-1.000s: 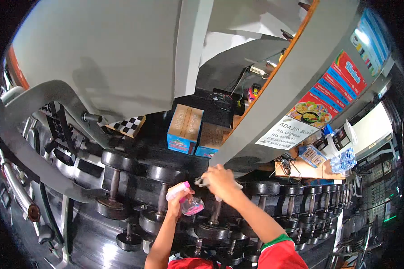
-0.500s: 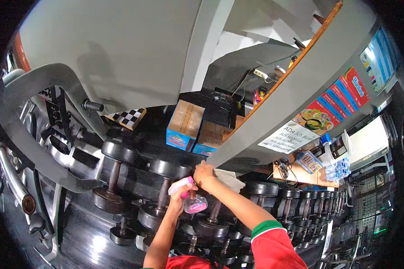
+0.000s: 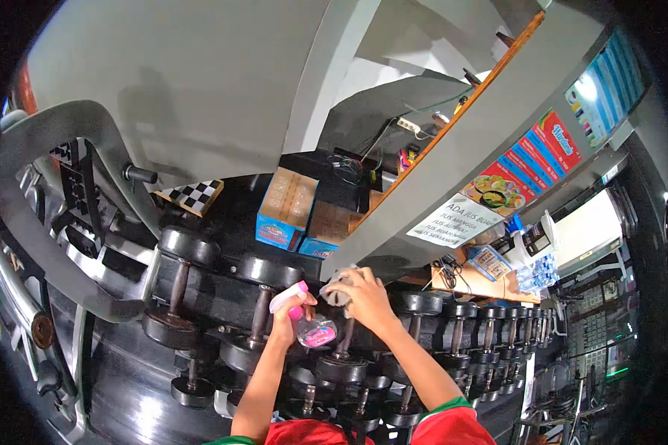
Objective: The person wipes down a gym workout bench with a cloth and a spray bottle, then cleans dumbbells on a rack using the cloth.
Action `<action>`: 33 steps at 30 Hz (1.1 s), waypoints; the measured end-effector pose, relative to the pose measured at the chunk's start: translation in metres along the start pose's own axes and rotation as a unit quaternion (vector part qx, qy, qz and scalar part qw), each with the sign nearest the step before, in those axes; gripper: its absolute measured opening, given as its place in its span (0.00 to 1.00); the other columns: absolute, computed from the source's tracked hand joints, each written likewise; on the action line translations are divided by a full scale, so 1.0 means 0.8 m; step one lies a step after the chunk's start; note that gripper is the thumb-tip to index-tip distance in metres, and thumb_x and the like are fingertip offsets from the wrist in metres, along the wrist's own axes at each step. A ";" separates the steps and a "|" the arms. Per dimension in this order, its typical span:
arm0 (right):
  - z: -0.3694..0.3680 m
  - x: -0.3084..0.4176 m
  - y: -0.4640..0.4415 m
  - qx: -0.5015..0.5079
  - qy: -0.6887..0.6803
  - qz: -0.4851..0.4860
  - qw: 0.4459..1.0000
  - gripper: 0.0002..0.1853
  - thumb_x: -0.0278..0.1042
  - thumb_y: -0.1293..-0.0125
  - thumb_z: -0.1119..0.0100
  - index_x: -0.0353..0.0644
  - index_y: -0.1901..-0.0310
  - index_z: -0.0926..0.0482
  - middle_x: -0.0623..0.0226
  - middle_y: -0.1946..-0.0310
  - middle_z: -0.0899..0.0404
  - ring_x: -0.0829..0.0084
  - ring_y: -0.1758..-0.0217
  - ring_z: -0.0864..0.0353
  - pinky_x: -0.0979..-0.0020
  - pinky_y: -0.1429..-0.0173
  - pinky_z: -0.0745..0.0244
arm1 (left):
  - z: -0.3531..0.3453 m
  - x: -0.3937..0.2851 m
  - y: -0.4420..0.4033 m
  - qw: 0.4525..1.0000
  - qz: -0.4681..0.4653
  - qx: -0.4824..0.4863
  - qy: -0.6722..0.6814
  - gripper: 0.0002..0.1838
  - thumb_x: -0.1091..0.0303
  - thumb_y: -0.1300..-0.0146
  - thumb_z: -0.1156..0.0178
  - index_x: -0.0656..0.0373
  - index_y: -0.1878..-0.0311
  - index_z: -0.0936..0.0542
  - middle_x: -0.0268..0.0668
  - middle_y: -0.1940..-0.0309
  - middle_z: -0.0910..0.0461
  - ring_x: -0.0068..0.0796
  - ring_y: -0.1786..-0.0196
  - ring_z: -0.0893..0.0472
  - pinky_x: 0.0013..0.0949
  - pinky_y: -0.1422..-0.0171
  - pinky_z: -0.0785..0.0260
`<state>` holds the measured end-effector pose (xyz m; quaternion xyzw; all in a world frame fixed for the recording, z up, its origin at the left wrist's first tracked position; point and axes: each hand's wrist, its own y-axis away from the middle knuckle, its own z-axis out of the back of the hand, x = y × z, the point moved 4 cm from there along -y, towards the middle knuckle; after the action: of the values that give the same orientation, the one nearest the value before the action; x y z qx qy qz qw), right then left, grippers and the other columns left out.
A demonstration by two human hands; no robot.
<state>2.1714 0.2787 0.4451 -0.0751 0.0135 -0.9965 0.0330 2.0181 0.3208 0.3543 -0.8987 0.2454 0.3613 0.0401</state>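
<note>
In the head view, my left hand (image 3: 283,320) is wrapped round the neck of a clear spray bottle (image 3: 318,334) with a pink and white trigger head and a pink label. My right hand (image 3: 367,298) grips a bunched greyish-white cloth (image 3: 339,294), just right of the bottle and apart from it. Both hands are above a rack of black dumbbells. One dumbbell (image 3: 343,366) lies below the bottle, its upper end partly hidden by my right hand and the cloth. Another dumbbell (image 3: 269,272) is to the left, behind my left hand.
More dumbbells (image 3: 459,311) line the rack to the right. Cardboard boxes (image 3: 288,200) and a chessboard (image 3: 193,196) lie behind it. A grey counter panel (image 3: 416,193) with posters slants across the right. A grey machine frame (image 3: 111,122) stands at left.
My right hand has turned and gathered the cloth, which hung spread beneath it before. The spray bottle stays in my left hand. The whole view has shifted a little.
</note>
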 end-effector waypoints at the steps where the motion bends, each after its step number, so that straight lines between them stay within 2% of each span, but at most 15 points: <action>1: 0.011 -0.003 0.008 -0.006 -0.027 -0.025 0.999 0.33 0.15 0.60 0.41 0.65 0.52 0.19 0.71 0.48 0.28 0.62 0.42 0.31 0.60 0.42 0.28 | 0.003 0.004 -0.001 1.000 0.000 -0.001 0.004 0.15 0.60 0.42 0.42 0.65 0.72 0.21 0.41 0.72 0.21 0.28 0.78 0.26 0.33 0.68 0.33; 6: 0.012 -0.034 0.059 -0.028 -0.055 -0.120 0.991 0.31 0.15 0.56 0.42 0.63 0.51 0.20 0.69 0.48 0.28 0.59 0.46 0.27 0.63 0.45 0.24 | -0.001 0.003 0.003 0.997 0.029 0.022 0.063 0.13 0.61 0.42 0.42 0.64 0.71 0.22 0.43 0.72 0.22 0.29 0.79 0.27 0.35 0.67 0.31; 8: 0.007 -0.046 0.086 -0.102 -0.147 -0.173 0.969 0.28 0.16 0.54 0.41 0.60 0.51 0.20 0.66 0.50 0.27 0.56 0.48 0.25 0.62 0.46 0.25 | -0.003 0.007 0.007 0.988 0.063 0.039 0.134 0.13 0.61 0.42 0.41 0.63 0.71 0.23 0.43 0.72 0.22 0.29 0.79 0.27 0.35 0.67 0.30; 9: 0.007 -0.047 0.097 -0.107 -0.179 -0.218 0.953 0.24 0.19 0.47 0.41 0.57 0.49 0.21 0.62 0.53 0.25 0.55 0.49 0.23 0.61 0.46 0.27 | -0.006 0.008 0.007 0.986 0.069 0.064 0.136 0.14 0.59 0.41 0.40 0.62 0.71 0.22 0.43 0.71 0.22 0.29 0.79 0.26 0.36 0.66 0.29; 10: -0.002 -0.051 0.109 -0.110 -0.178 -0.223 0.952 0.24 0.19 0.47 0.41 0.57 0.49 0.21 0.62 0.53 0.25 0.55 0.49 0.23 0.61 0.46 0.27 | -0.007 0.007 0.008 0.986 0.073 0.068 0.135 0.14 0.59 0.41 0.40 0.62 0.71 0.22 0.43 0.71 0.22 0.29 0.79 0.26 0.36 0.66 0.29; 12: -0.018 -0.066 0.136 -0.195 -0.225 -0.262 0.918 0.18 0.24 0.44 0.38 0.46 0.50 0.21 0.56 0.55 0.22 0.55 0.52 0.21 0.65 0.46 0.29 | -0.016 0.009 0.011 0.984 0.116 0.109 0.080 0.14 0.58 0.41 0.41 0.60 0.71 0.24 0.42 0.73 0.23 0.29 0.81 0.28 0.38 0.67 0.26; 14: -0.031 -0.073 0.163 -0.172 -0.238 -0.295 0.909 0.17 0.29 0.38 0.41 0.47 0.47 0.22 0.58 0.55 0.22 0.61 0.49 0.21 0.68 0.44 0.30 | -0.022 0.011 0.013 0.979 0.144 0.136 0.058 0.15 0.56 0.40 0.40 0.61 0.71 0.24 0.42 0.73 0.23 0.29 0.81 0.27 0.40 0.63 0.23; 16: -0.041 -0.074 0.194 -0.251 -0.368 -0.365 0.817 0.17 0.35 0.35 0.41 0.40 0.46 0.24 0.61 0.52 0.21 0.68 0.49 0.22 0.69 0.43 0.31 | -0.036 0.006 0.022 0.970 0.194 0.144 0.020 0.15 0.57 0.40 0.39 0.62 0.69 0.22 0.42 0.72 0.21 0.27 0.81 0.25 0.40 0.63 0.21; 17: -0.044 -0.071 0.208 -0.258 -0.371 -0.373 0.811 0.17 0.35 0.35 0.41 0.40 0.46 0.24 0.61 0.52 0.21 0.68 0.49 0.22 0.69 0.43 0.31 | -0.046 0.008 0.026 0.965 0.200 0.167 0.022 0.13 0.59 0.39 0.38 0.62 0.67 0.22 0.41 0.72 0.21 0.26 0.81 0.25 0.41 0.62 0.21; 20: -0.049 -0.079 0.263 -0.354 -0.530 -0.412 0.651 0.22 0.37 0.31 0.43 0.35 0.40 0.30 0.65 0.43 0.25 0.70 0.41 0.28 0.69 0.35 0.37 | -0.092 0.015 0.047 0.951 0.263 0.158 -0.034 0.13 0.62 0.38 0.38 0.64 0.60 0.22 0.40 0.71 0.21 0.26 0.82 0.26 0.40 0.61 0.20; 24: -0.026 -0.073 0.344 -0.392 -0.537 -0.469 0.581 0.28 0.41 0.36 0.37 0.38 0.38 0.31 0.67 0.43 0.26 0.71 0.40 0.29 0.69 0.35 0.37 | -0.144 0.054 0.073 0.925 0.288 0.203 -0.144 0.15 0.60 0.36 0.39 0.64 0.57 0.23 0.40 0.70 0.21 0.25 0.81 0.25 0.40 0.60 0.20; 28: -0.017 -0.066 0.428 -0.385 -0.504 -0.554 0.540 0.30 0.43 0.39 0.35 0.37 0.39 0.30 0.65 0.44 0.26 0.70 0.42 0.28 0.69 0.36 0.36 | -0.168 0.111 0.104 0.888 0.275 0.246 -0.274 0.19 0.58 0.36 0.38 0.64 0.51 0.20 0.35 0.71 0.20 0.21 0.81 0.25 0.31 0.65 0.22; 30: -0.023 -0.065 0.459 -0.389 -0.536 -0.536 0.524 0.27 0.41 0.39 0.35 0.37 0.41 0.29 0.66 0.46 0.25 0.71 0.44 0.27 0.69 0.38 0.34 | -0.174 0.130 0.127 0.884 0.266 0.247 -0.293 0.18 0.57 0.37 0.37 0.63 0.53 0.19 0.34 0.72 0.20 0.20 0.81 0.24 0.28 0.69 0.25; 32: -0.041 -0.073 0.485 -0.388 -0.574 -0.495 0.525 0.23 0.40 0.38 0.36 0.38 0.44 0.26 0.67 0.49 0.23 0.72 0.47 0.25 0.70 0.41 0.33 | -0.180 0.142 0.144 0.872 0.226 0.226 -0.371 0.15 0.56 0.37 0.37 0.61 0.63 0.18 0.29 0.78 0.22 0.17 0.80 0.26 0.24 0.75 0.32; 33: -0.045 -0.071 0.494 -0.406 -0.569 -0.516 0.495 0.21 0.39 0.38 0.36 0.38 0.47 0.24 0.68 0.52 0.22 0.73 0.49 0.25 0.71 0.43 0.32 | -0.187 0.145 0.153 0.874 0.208 0.220 -0.381 0.15 0.57 0.38 0.36 0.62 0.65 0.17 0.27 0.80 0.23 0.15 0.81 0.27 0.23 0.76 0.35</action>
<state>2.2469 -0.1106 0.3884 -0.6246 0.3534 -0.4626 -0.5206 2.1267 0.1286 0.3995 -0.5878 0.4654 0.6124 0.2507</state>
